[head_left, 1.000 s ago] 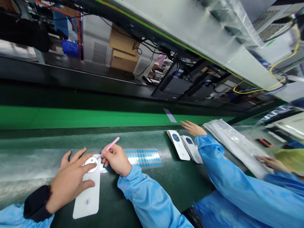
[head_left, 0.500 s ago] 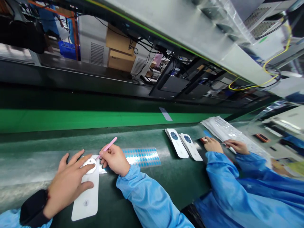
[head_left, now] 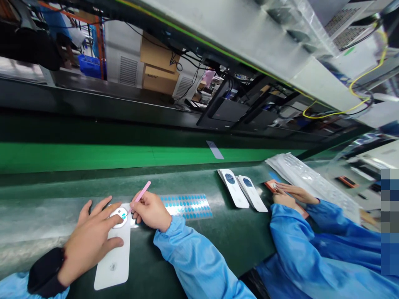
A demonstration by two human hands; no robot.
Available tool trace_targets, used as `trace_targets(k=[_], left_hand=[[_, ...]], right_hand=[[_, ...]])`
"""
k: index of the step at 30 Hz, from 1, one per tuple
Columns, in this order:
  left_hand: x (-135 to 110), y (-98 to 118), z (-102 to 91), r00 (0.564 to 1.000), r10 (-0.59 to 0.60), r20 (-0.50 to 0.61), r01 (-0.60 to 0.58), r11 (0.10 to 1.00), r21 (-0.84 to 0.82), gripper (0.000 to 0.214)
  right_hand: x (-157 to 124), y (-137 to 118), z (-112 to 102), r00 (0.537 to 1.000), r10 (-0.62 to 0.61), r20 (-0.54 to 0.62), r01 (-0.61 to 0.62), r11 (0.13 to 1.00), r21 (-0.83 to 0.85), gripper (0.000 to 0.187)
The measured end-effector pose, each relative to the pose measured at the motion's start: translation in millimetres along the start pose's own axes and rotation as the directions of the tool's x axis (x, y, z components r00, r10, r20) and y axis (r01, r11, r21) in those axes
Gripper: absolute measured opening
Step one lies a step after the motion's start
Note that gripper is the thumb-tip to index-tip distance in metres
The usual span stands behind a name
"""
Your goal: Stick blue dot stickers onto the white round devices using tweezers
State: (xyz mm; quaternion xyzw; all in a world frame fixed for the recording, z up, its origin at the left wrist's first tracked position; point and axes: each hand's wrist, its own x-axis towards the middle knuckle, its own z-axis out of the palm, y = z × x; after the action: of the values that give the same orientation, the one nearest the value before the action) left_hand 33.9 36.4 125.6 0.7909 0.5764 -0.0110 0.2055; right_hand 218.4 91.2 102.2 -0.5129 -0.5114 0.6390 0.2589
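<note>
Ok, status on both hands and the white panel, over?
Left hand spread over white panel. Right hand gripping pink stick, tip near round section. Left fingers partly cover that section.

The green bench (head_left: 233, 243) bears white panels (head_left: 117, 257) and a blue-dotted sheet (head_left: 187, 206).

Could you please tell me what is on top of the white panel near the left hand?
The left hand lies over the white panel, partly covering its round ring, where bits of blue show. Whatever is beneath the hand is covered and cannot be seen.
</note>
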Motion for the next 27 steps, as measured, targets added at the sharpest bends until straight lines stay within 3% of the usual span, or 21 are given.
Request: trace_targets(k=[4,12,18,27], left_hand=[[-0.2,-1.5,2.3,1.0,0.018,-0.021,-0.018,1.0,0.004,0.03],[0.7,-1.1,2.6,0.999,0.024,-0.044,-0.026,0.999,-0.033,0.028],[0.4,-6.4,9.5,0.993,0.064,-0.097,-0.065,0.998,-0.011,0.026],[1.3,-2.7,5.3,0.999,0.041,-0.034,-0.04,0.999,0.019,0.028]], right_hand=[[-4.6,1.4,1.2,0.998,-0.053,-0.022,0.05,0.99,-0.13,0.01],[-10.0,8.5,1.2,0.955,-0.295,0.005,0.277,0.891,-0.358,0.007],[-13.0,5.0,-0.1,0.929,-0.369,0.03,0.337,0.808,-0.482,0.008],[-13.4,6.9,0.7,0.91,-0.412,0.055,0.378,0.766,-0.519,0.008]])
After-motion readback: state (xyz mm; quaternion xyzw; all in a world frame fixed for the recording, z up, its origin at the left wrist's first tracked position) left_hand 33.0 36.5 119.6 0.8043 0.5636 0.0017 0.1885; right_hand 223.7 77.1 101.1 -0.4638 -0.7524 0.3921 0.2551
